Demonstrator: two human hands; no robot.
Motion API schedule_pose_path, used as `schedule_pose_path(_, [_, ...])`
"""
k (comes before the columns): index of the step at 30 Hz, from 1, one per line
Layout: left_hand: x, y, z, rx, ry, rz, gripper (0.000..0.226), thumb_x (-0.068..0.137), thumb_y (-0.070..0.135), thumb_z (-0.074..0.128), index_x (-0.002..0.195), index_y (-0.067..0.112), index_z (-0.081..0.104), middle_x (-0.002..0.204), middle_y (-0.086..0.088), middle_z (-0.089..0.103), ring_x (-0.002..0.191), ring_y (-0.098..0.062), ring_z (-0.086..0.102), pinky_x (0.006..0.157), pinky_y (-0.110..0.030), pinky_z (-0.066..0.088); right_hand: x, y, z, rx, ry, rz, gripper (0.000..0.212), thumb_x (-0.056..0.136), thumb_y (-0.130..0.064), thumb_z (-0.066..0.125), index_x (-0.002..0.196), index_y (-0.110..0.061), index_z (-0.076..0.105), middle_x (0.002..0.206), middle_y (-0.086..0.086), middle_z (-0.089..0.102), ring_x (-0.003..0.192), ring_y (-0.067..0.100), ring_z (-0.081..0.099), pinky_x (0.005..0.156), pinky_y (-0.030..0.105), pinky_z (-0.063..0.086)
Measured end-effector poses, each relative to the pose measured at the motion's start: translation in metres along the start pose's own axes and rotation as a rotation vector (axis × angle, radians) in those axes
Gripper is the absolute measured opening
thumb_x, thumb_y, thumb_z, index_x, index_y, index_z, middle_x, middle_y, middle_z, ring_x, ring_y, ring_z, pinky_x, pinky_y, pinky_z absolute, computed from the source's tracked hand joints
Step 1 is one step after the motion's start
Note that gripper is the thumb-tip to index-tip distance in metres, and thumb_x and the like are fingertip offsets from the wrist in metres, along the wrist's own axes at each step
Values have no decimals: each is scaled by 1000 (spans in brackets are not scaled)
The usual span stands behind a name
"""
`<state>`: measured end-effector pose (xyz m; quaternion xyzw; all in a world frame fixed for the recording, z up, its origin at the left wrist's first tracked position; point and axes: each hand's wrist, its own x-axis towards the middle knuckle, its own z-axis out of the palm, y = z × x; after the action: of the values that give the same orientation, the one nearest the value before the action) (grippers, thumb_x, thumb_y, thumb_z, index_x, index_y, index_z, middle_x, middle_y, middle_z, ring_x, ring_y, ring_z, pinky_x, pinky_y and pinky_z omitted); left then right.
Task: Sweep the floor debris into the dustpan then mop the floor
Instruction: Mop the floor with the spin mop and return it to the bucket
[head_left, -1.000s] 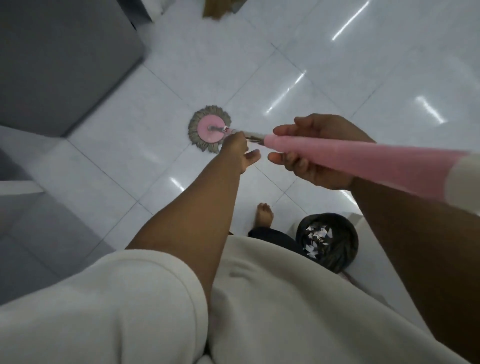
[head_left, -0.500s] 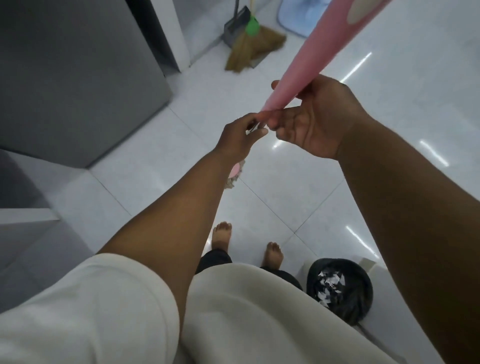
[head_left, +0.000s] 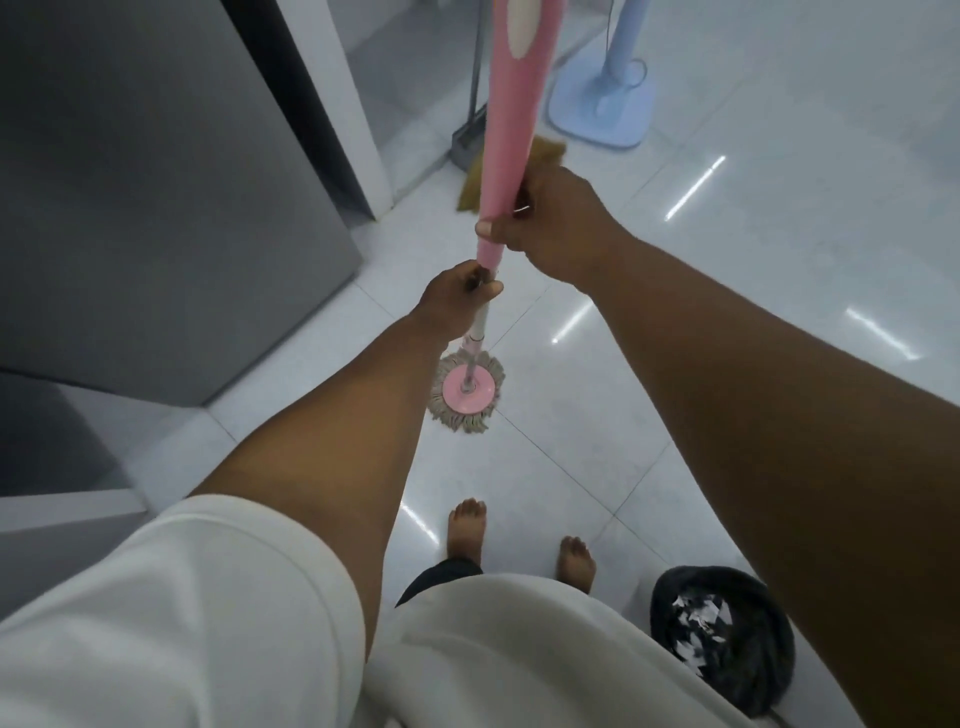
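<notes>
I hold a pink mop handle (head_left: 511, 104) nearly upright in front of me. My right hand (head_left: 550, 223) grips the lower end of the pink sleeve. Just below it, my left hand (head_left: 457, 301) is closed around the thin metal shaft. The round mop head (head_left: 466, 392), a pink disc ringed with grey-beige strands, rests on the white tiled floor (head_left: 727, 260) ahead of my bare feet. A broom's straw head (head_left: 470, 182) and a grey dustpan (head_left: 465, 143) lean by the wall behind the handle, partly hidden.
A large grey cabinet (head_left: 156, 208) stands on the left. A light blue fan base (head_left: 602, 111) sits at the back. A black-lined bin (head_left: 722, 639) holding paper scraps is by my right foot. My feet (head_left: 467, 530) stand just behind the mop head.
The mop handle has swung from lying sideways to nearly upright. The mop head has come closer to my feet. My view has tilted up, showing the fan base and the broom.
</notes>
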<state>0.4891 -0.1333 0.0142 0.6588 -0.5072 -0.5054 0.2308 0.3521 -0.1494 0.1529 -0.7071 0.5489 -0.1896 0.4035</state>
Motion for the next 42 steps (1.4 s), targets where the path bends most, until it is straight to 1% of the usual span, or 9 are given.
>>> schedule_pose_path(6, [-12, 15, -31, -5, 43, 58, 28, 96, 33, 57, 113, 12, 64, 90, 0, 59, 67, -9, 46, 69, -26, 39, 11, -33, -3, -6, 47, -79, 42, 84, -28, 72, 122, -14, 61, 107, 0, 67, 98, 17, 64, 90, 26, 52])
schedule_pose_path(10, [-25, 39, -51, -56, 64, 108, 30, 95, 34, 59, 110, 8, 64, 96, -1, 58, 85, -14, 51, 78, -27, 41, 12, -65, -23, -29, 77, -128, 40, 84, -31, 72, 118, -13, 62, 107, 2, 69, 97, 20, 66, 90, 37, 54])
schedule_pose_path(14, [-42, 75, -72, -91, 73, 226, 9, 93, 35, 62, 85, 33, 65, 88, 6, 60, 85, -10, 54, 83, -25, 42, 7, -102, -52, -59, 157, -186, 39, 83, -32, 73, 115, -12, 62, 104, 0, 68, 95, 17, 65, 88, 34, 55])
schedule_pose_path(19, [-81, 129, -89, -182, -44, 477, 37, 99, 10, 52, 83, 39, 68, 97, 6, 58, 69, -3, 57, 68, 3, 41, -3, -141, -90, 14, 196, -223, 41, 83, -27, 74, 116, -6, 62, 105, 8, 68, 96, 22, 67, 81, 38, 59])
schedule_pose_path(25, [-87, 150, -89, -222, -41, 416, 18, 99, 6, 56, 113, -2, 63, 92, -3, 71, 76, 8, 67, 71, -2, 47, -18, -152, -106, 36, 275, -219, 34, 84, -26, 73, 109, -4, 64, 101, 12, 69, 92, 24, 69, 76, 38, 60])
schedule_pose_path(30, [-84, 164, -79, -132, -112, 380, 29, 100, 14, 55, 119, -7, 58, 116, -25, 63, 110, -35, 59, 99, -37, 45, -35, -147, -115, 67, 340, -197, 28, 84, -24, 73, 105, -9, 65, 97, 9, 69, 88, 20, 70, 75, 35, 61])
schedule_pose_path(32, [-82, 168, -71, -104, -141, 374, 30, 99, 20, 55, 121, 0, 61, 126, -23, 61, 121, -35, 57, 96, -42, 47, -44, -143, -122, 95, 366, -179, 27, 83, -23, 73, 105, -8, 66, 96, 9, 69, 88, 21, 70, 76, 37, 61])
schedule_pose_path(37, [-87, 181, -44, -70, -165, 414, 24, 95, 27, 63, 111, 10, 66, 100, -8, 68, 90, -15, 61, 90, -38, 50, -75, -130, -139, 115, 459, -123, 33, 83, -23, 74, 107, -3, 65, 101, 16, 68, 90, 26, 70, 75, 38, 60])
schedule_pose_path(42, [-111, 196, -8, -85, -301, 487, 35, 90, 32, 64, 109, 3, 63, 95, -10, 63, 91, -18, 58, 97, -49, 48, -128, -111, -156, 207, 568, -88, 31, 83, -20, 74, 108, -4, 65, 100, 14, 68, 89, 24, 71, 74, 37, 61])
